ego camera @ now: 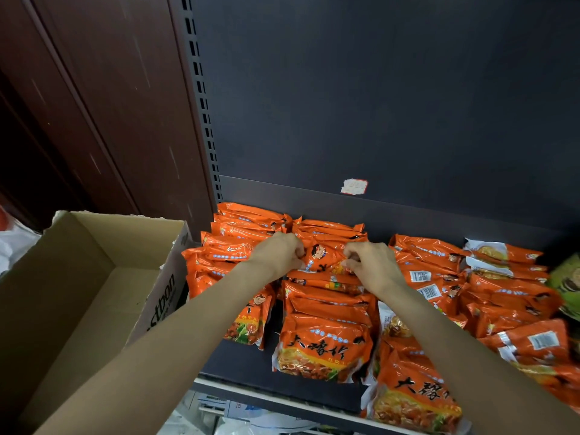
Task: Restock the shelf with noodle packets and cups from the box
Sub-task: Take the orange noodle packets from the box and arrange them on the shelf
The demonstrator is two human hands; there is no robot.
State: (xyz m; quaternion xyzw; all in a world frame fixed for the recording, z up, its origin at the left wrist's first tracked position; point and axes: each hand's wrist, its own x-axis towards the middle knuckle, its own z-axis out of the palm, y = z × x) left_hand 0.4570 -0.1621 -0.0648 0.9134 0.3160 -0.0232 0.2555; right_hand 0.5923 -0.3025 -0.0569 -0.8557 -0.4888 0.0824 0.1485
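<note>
Several rows of orange noodle packets fill the dark shelf [238, 356]. One orange packet [323, 257] with a cartoon face sits on top of the middle row, toward the back. My left hand [279, 254] grips its left end and my right hand [368, 266] pinches its right end with curled fingers. The cardboard box [94, 277] stands open at the left of the shelf, and its visible inside holds no packets. No cups show.
A dark back panel with a torn price label [354, 186] rises behind the packets. A green packet [568, 277] lies at the far right edge. A slotted upright [201, 98] and brown wall panels stand on the left. White plastic items lie below the shelf.
</note>
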